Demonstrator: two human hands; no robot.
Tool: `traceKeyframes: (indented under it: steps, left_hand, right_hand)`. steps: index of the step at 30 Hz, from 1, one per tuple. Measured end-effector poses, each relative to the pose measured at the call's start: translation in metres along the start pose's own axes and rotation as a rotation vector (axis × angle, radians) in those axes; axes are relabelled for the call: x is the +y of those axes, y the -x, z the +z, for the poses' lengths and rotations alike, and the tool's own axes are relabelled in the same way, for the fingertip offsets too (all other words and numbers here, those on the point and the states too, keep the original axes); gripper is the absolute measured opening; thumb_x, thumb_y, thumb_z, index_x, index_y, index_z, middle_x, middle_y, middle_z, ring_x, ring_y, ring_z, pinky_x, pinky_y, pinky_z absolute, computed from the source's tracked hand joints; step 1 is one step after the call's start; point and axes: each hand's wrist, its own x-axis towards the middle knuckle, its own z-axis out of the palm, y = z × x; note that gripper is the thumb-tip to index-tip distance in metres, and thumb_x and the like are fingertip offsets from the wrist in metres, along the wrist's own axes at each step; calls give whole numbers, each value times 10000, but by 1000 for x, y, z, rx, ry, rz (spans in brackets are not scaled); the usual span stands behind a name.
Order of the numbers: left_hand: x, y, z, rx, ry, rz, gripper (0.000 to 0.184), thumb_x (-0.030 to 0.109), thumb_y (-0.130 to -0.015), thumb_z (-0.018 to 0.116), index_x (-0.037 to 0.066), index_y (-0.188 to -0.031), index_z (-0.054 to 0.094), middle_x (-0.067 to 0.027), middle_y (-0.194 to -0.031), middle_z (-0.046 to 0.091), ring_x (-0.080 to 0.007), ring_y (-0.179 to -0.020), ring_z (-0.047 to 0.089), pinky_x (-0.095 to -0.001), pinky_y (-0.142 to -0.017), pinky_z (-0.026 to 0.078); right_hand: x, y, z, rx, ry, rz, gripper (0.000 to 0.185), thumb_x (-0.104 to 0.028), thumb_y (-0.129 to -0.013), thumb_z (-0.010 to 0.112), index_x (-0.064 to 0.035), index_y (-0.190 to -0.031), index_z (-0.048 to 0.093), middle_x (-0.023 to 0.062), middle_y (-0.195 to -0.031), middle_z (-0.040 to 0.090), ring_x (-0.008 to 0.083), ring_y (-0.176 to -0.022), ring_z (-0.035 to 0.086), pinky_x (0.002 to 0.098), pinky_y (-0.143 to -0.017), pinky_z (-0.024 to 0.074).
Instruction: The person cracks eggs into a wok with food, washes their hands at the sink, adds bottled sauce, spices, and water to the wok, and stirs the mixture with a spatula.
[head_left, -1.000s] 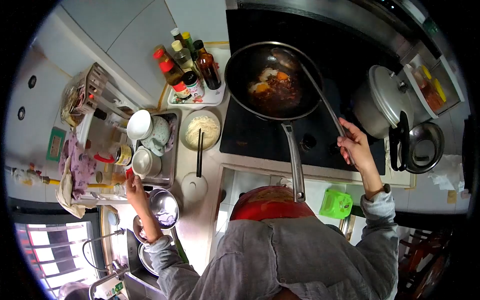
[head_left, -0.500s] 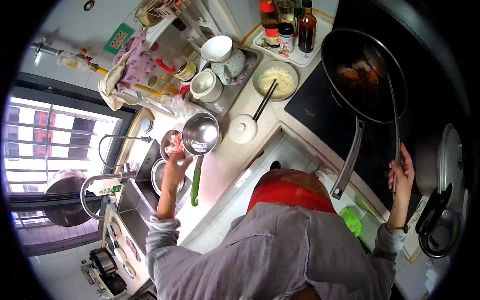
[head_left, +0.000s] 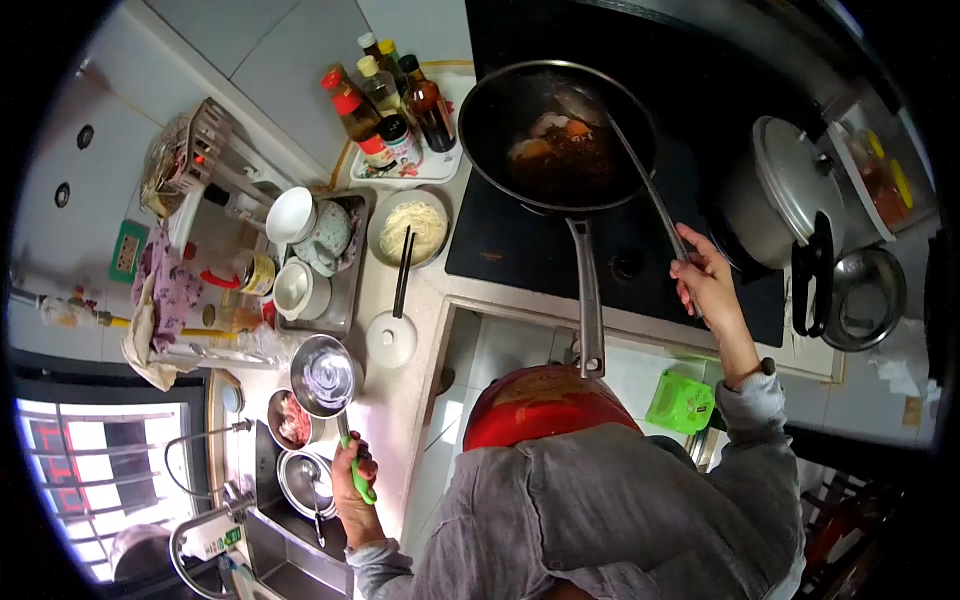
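Note:
My left hand (head_left: 352, 482) is wrapped round the green handle of a steel water scoop (head_left: 322, 376), whose bowl rests over the counter. Beside the scoop, a bowl of chopped pink meat (head_left: 292, 418) sits near the sink. My right hand (head_left: 704, 272) grips the long metal handle of a spatula (head_left: 640, 165). Its head lies inside the dark frying pan (head_left: 487, 150) on the black cooktop. Eggs with orange yolk (head_left: 532, 148) and dark brown bits lie in the pan. The pan's own handle (head_left: 586, 290) points toward my body, with neither hand on it.
Noodles (head_left: 412, 232) fill a bowl with black chopsticks (head_left: 403, 275) leaning on it, near a white lid (head_left: 390, 340). Sauce bottles (head_left: 428, 105) stand on a tray. A pressure cooker (head_left: 775, 195) is at the right; the sink (head_left: 290, 570) lies lower left.
My left hand has moved from beside the meat bowl onto the scoop's green handle and closed round it. My right hand stays on the spatula. The whole view has turned to the right.

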Motion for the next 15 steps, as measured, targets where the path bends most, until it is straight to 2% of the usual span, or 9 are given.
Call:
traceKeyframes:
  steps: [5, 8, 11, 12, 15]
  left_hand:
    - [27, 25, 23, -6, -82, 41, 208, 36, -766, 587, 24, -964, 523, -35, -669, 529, -97, -380, 395, -205, -326, 341]
    - [55, 54, 71, 31, -199, 74, 235, 3, -722, 602, -7, -944, 525, -47, -659, 532, -107, -355, 412, -199, -303, 345]
    - [76, 65, 101, -66, -259, 91, 282, 11, -698, 613, -37, -959, 519, -71, -632, 528, -128, -335, 436, -204, -290, 352]
    - [84, 67, 114, -15, -352, 77, 297, 8, -677, 614, -36, -956, 519, -80, -633, 530, -128, -339, 441, -203, -291, 354]
    - [94, 58, 147, -136, -471, 113, 337, 17, -660, 598, -51, -977, 510, -99, -666, 539, -133, -333, 442, -203, -291, 349]
  right_hand:
    - [-8, 10, 10, 40, 11, -11, 555, -6, -781, 525, -16, -1307, 345, 45, -668, 523, 74, -424, 446, 219, -325, 335]
    - [-6, 12, 14, 38, -11, -10, 559, -4, -779, 525, -18, -1308, 344, 44, -667, 519, 77, -426, 446, 220, -326, 335]
    - [-1, 14, 14, 38, -37, -19, 556, 2, -785, 520, -24, -1311, 342, 41, -656, 505, 73, -424, 439, 222, -326, 333]
    - [0, 15, 15, 34, -28, -32, 552, 3, -788, 518, -27, -1311, 344, 39, -653, 501, 71, -424, 436, 221, -326, 333]
    - [1, 22, 10, 25, 1, -75, 533, 8, -799, 509, -38, -1306, 353, 31, -641, 487, 61, -425, 431, 217, -329, 333]
